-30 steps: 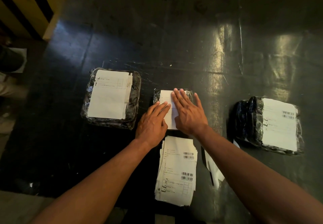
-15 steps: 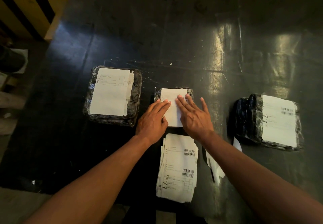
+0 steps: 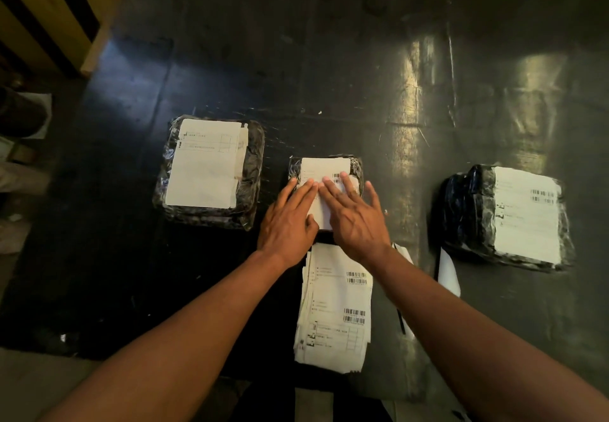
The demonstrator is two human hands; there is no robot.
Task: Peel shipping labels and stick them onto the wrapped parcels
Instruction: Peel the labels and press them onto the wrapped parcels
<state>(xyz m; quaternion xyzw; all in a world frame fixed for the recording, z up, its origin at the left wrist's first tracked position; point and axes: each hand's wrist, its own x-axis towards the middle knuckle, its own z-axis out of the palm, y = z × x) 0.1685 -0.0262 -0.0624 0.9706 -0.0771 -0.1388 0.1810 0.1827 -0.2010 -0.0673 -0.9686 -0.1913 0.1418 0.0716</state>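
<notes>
Pressing flat on the white shipping label (image 3: 324,187) of the small black plastic-wrapped middle parcel (image 3: 357,166), the left hand (image 3: 288,223) and right hand (image 3: 354,220) are laid side by side, fingers straight, nothing gripped. Middle parcel is set on the dark glossy worktop (image 3: 329,75), just beyond the stack of white barcode label sheets (image 3: 334,309) at the near edge. Larger black wrapped parcel on the left (image 3: 255,171) is seen with its white label (image 3: 204,164) already stuck on top, apart from the hands. Bulky black wrapped parcel on the right (image 3: 468,204) is likewise labelled (image 3: 527,214), well apart. Loose white backing slips (image 3: 448,273) are seen between stack and right parcel
</notes>
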